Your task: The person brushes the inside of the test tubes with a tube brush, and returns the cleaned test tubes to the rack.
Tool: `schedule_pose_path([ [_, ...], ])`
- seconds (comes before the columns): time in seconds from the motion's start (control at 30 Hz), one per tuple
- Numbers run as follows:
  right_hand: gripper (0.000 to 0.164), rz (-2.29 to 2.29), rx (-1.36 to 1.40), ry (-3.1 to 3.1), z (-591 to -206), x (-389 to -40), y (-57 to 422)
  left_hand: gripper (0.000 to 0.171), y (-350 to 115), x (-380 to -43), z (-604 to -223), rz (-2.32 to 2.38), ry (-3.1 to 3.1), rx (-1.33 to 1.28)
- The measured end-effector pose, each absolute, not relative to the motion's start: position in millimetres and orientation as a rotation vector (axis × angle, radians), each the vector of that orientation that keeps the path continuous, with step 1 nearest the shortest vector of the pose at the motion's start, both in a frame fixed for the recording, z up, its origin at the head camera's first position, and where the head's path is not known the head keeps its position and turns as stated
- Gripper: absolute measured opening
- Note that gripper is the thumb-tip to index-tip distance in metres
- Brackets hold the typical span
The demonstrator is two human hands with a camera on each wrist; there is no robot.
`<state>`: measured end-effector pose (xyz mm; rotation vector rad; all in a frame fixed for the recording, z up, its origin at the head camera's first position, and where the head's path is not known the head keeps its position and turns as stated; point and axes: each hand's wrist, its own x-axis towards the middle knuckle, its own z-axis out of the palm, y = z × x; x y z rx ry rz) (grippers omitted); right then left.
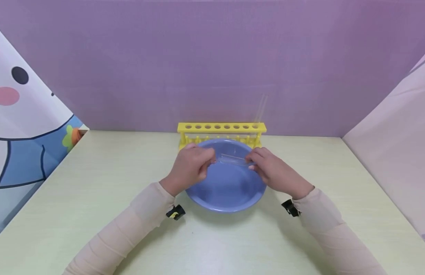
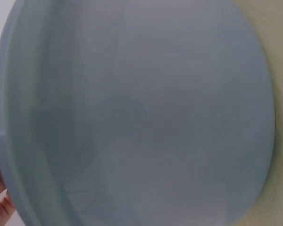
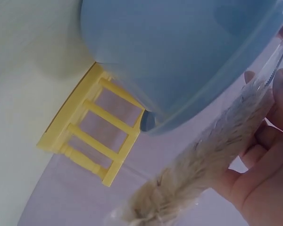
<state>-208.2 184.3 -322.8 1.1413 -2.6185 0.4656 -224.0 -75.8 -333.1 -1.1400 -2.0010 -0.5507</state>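
Observation:
Over a blue basin [image 1: 226, 191] both hands hold a test-tube brush [image 3: 193, 174] that lies along a clear test tube [image 1: 233, 160]. Tan bristles show behind a clear, shiny wall in the right wrist view, with a twisted wire running up from them. My left hand [image 1: 192, 166] curls round the left end, where the wire goes; its fingertips are hidden in the head view. My right hand [image 1: 274, 170] grips the clear tube between thumb and fingers around the bristled part. In the left wrist view the basin wall [image 2: 179, 117] fills most of the frame.
A yellow test-tube rack [image 1: 221, 127] stands behind the basin, partly hidden by it. One tall clear tube [image 1: 261, 109] rises from its right end. A purple backdrop [image 1: 212, 65] closes off the back of the pale table [image 1: 130, 160].

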Motion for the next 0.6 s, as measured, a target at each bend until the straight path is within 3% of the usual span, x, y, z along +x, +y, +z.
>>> schedule_pose_path([
  [0.6,0.009,0.578,1.279,-2.676,-317.4,-211.9,188.3,0.021,-82.8,-225.8,-329.4,-0.424,-1.844,-1.204],
])
